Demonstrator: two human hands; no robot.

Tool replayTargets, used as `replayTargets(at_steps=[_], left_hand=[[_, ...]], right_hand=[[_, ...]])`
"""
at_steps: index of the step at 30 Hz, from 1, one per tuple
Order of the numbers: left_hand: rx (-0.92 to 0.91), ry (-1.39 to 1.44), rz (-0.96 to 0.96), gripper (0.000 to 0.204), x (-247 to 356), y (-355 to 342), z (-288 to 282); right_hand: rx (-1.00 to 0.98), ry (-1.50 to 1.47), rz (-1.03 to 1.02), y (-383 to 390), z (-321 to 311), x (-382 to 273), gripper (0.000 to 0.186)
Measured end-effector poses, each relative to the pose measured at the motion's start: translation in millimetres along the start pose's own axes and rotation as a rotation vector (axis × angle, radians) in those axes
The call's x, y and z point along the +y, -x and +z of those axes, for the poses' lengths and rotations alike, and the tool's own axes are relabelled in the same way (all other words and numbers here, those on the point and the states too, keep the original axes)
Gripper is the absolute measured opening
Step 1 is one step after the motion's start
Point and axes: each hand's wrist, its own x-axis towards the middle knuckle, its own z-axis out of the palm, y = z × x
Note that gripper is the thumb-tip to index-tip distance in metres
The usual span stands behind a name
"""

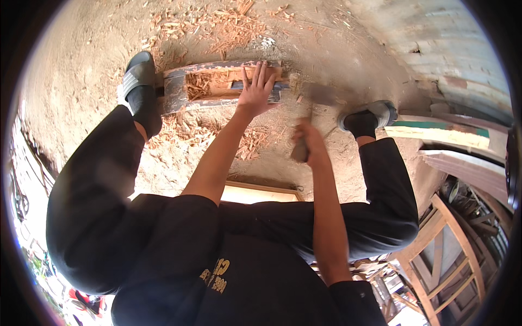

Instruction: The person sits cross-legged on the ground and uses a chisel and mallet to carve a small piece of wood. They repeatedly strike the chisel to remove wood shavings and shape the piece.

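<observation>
My left hand (258, 92) lies flat with spread fingers on the right part of a long wooden block (175, 89). The block has dark, worn paint and a long recess cut into it, with loose shavings (199, 86) inside. Under the left hand runs a dark blue flat strip (281, 85); I cannot make out what it is. My right hand (311, 142) is closed round the handle of a hammer (321, 93). The hammer's dark head, blurred by motion, hangs just right of the block's end.
Wood shavings (234, 32) litter the dirt floor beyond and before the block. My sandalled feet stand at both sides, the left foot (140, 81) close to the block's end. Corrugated sheeting (451, 49), boards (440, 133) and a wooden frame (435, 233) are on the right. A pale board (261, 194) lies near my lap.
</observation>
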Motion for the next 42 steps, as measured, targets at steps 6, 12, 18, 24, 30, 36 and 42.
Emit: replayTargets(at_steps=[6,12,18,24,30,36,42], left_hand=[[0.022,-0.004,-0.057,0.091,-8,2,-2],[0.155,0.347,0.110,0.089,26,-15,-28],[0.087,0.518,0.011,0.044,59,-60,-24],[0.186,0.719,-0.005,0.017,36,-66,-14],[0.187,1.037,0.010,0.022,4,-45,-70],[0.513,1.562,-0.467,0.022,-99,6,-122],[0.687,2.093,-0.486,0.044,-172,69,-31]], right_hand=[[-0.107,-0.136,0.193,18,-3,-27,0.010],[-0.169,-0.556,0.086,2,-26,-37,0.008],[-0.056,-0.543,0.224,-10,-33,-8,0.012],[-0.170,-0.436,0.332,-25,-25,17,0.015],[-0.153,-0.311,0.288,-21,-15,17,0.016],[-0.187,-0.224,0.297,-31,-21,28,0.013],[-0.191,-0.125,0.278,-37,-11,29,0.014]])
